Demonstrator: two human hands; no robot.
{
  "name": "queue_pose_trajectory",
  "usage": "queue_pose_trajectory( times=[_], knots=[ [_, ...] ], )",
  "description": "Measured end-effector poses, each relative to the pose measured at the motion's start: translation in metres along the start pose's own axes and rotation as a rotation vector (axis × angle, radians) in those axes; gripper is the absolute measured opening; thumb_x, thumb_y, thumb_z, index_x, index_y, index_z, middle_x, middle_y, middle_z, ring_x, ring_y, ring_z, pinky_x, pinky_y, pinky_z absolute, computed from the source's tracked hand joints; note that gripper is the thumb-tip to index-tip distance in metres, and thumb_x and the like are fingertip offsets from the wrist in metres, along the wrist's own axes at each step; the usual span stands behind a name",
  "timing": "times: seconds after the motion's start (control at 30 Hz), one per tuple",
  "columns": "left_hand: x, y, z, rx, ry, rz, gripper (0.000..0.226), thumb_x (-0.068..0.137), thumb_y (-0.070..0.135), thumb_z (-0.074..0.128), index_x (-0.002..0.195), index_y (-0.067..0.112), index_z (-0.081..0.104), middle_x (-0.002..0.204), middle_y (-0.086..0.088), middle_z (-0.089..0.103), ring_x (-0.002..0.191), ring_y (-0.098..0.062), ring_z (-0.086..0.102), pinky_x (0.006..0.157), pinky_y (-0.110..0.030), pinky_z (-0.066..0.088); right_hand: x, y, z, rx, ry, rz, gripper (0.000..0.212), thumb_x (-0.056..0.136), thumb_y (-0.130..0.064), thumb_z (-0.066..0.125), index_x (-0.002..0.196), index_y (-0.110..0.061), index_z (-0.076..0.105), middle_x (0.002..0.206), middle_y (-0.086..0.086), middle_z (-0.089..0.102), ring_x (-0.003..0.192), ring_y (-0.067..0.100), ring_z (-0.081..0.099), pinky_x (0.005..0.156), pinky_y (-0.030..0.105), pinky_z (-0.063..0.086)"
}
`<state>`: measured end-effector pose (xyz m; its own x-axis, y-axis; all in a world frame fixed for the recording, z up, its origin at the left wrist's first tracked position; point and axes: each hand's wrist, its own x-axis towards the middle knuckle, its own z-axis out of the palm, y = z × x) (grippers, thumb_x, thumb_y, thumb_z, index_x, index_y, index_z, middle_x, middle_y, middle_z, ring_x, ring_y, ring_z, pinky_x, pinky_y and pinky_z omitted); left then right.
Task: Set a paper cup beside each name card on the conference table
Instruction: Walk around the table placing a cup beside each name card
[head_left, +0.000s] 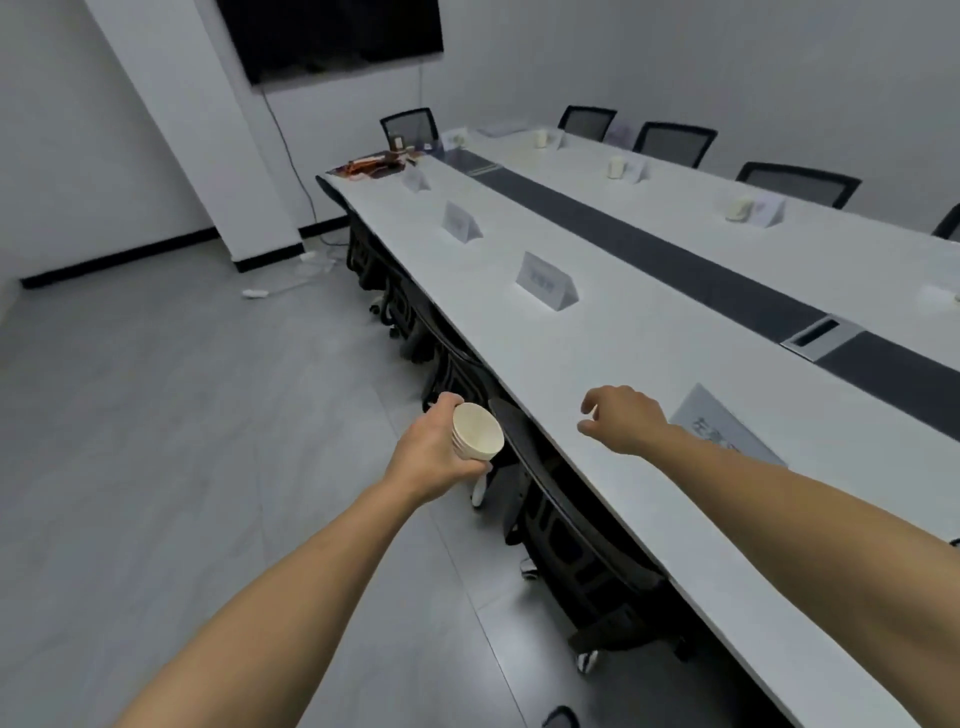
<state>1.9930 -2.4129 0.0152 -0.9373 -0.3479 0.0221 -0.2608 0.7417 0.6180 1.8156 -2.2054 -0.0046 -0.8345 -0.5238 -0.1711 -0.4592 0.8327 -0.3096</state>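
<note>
1 cup stack (477, 435) is gripped in the left hand (431, 453); the right hand (626, 420) is held with fingers loosely curled, pinching nothing; 4 nearside name cards (545, 283) are counted.

Four name cards (545, 280) along the worktop's (597, 364) near edge; at least three paper cups (615, 167) along the far edge

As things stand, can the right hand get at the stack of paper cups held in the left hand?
Probably yes. The right hand hovers empty over the conference table, near the stack of paper cups in the left hand; the stack's mouth faces it, nothing between.
</note>
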Motion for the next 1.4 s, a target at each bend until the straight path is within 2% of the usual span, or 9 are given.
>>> queue_pose_trajectory(
  times=[0.3, 0.43, 0.6, 0.8, 0.97, 1.07, 1.2, 1.3, 1.4],
  knots=[
    [0.163, 0.025, 0.014, -0.009, -0.146, 0.122, 0.074, 0.061, 0.034, 0.083, 0.120, 0.026, 0.040, 0.106, 0.003, 0.059, 0.098, -0.022, 0.058, 0.079, -0.042, 0.054, 0.103, 0.042, -0.036, 0.075, 0.033, 0.155, 0.037, 0.090, -0.037, 0.059, 0.124, -0.024, 0.062, 0.119, -0.001, 0.067, 0.109, 0.022, 0.061, 0.078, 0.032, 0.045],
    [0.232, 0.040, 0.037, 0.006, -0.274, 0.201, 0.075, 0.061, 0.035, 0.083, 0.121, 0.028, 0.038, 0.108, 0.004, 0.059, 0.097, -0.023, 0.059, 0.079, -0.043, 0.055, 0.130, 0.077, -0.047, 0.103, 0.060, 0.277, 0.036, 0.090, -0.037, 0.058, 0.123, -0.024, 0.062, 0.119, -0.001, 0.067, 0.108, 0.022, 0.061, 0.080, 0.033, 0.046],
    [0.311, 0.066, 0.074, 0.003, -0.420, 0.345, 0.071, 0.059, 0.033, 0.083, 0.114, 0.031, 0.039, 0.102, 0.006, 0.059, 0.089, -0.023, 0.061, 0.069, -0.047, 0.058, 0.149, 0.119, -0.056, 0.124, 0.110, 0.473, 0.035, 0.091, -0.037, 0.059, 0.123, -0.023, 0.063, 0.120, -0.001, 0.067, 0.106, 0.022, 0.061, 0.079, 0.032, 0.047],
    [0.393, 0.100, 0.104, 0.065, -0.550, 0.589, 0.072, 0.062, 0.034, 0.086, 0.117, 0.026, 0.040, 0.110, 0.003, 0.060, 0.094, -0.023, 0.059, 0.070, -0.034, 0.050, 0.164, 0.140, -0.077, 0.174, 0.213, 0.691, 0.034, 0.092, -0.036, 0.059, 0.123, -0.021, 0.063, 0.120, -0.001, 0.066, 0.106, 0.022, 0.062, 0.079, 0.031, 0.046],
    [0.418, 0.131, 0.131, 0.073, -0.657, 0.732, 0.074, 0.063, 0.034, 0.086, 0.120, 0.024, 0.040, 0.114, 0.001, 0.060, 0.094, -0.023, 0.058, 0.069, -0.032, 0.048, 0.150, 0.145, -0.082, 0.230, 0.249, 0.835, 0.033, 0.092, -0.036, 0.060, 0.121, -0.021, 0.064, 0.119, -0.001, 0.067, 0.103, 0.022, 0.062, 0.083, 0.034, 0.051],
    [0.420, 0.154, 0.149, 0.062, -0.690, 0.802, 0.078, 0.064, 0.035, 0.086, 0.125, 0.023, 0.039, 0.120, -0.001, 0.059, 0.098, -0.023, 0.057, 0.074, -0.032, 0.051, 0.142, 0.151, -0.091, 0.322, 0.331, 0.892, 0.031, 0.090, -0.038, 0.063, 0.115, -0.020, 0.067, 0.108, -0.002, 0.069, 0.097, 0.021, 0.063, 0.082, 0.034, 0.052],
    [0.412, 0.178, 0.165, 0.045, -0.727, 0.861, 0.086, 0.066, 0.034, 0.087, 0.132, 0.022, 0.034, 0.125, -0.003, 0.056, 0.102, -0.023, 0.057, 0.077, -0.030, 0.052, 0.140, 0.161, -0.103, 0.536, 0.440, 0.908, 0.022, 0.086, -0.037, 0.072, 0.089, -0.015, 0.071, 0.083, -0.003, 0.070, 0.082, 0.019, 0.069, 0.074, 0.036, 0.056],
    [0.412, 0.195, 0.172, 0.036, -0.755, 0.892, 0.084, 0.066, 0.033, 0.087, 0.130, 0.023, 0.034, 0.125, -0.002, 0.056, 0.102, -0.022, 0.057, 0.077, -0.030, 0.054, 0.146, 0.165, -0.111, 0.684, 0.482, 0.890, 0.022, 0.083, -0.029, 0.077, 0.085, -0.007, 0.072, 0.077, 0.000, 0.069, 0.071, 0.016, 0.067, 0.061, 0.030, 0.053],
    [0.416, 0.212, 0.175, -0.001, -0.779, 0.924, 0.080, 0.065, 0.032, 0.087, 0.126, 0.023, 0.036, 0.120, -0.001, 0.058, 0.098, -0.023, 0.058, 0.075, -0.032, 0.056, 0.152, 0.168, -0.118, 0.761, 0.513, 0.876, 0.016, 0.081, -0.019, 0.079, 0.083, -0.006, 0.072, 0.078, 0.002, 0.069, 0.069, 0.016, 0.064, 0.058, 0.027, 0.052]
  ],
)
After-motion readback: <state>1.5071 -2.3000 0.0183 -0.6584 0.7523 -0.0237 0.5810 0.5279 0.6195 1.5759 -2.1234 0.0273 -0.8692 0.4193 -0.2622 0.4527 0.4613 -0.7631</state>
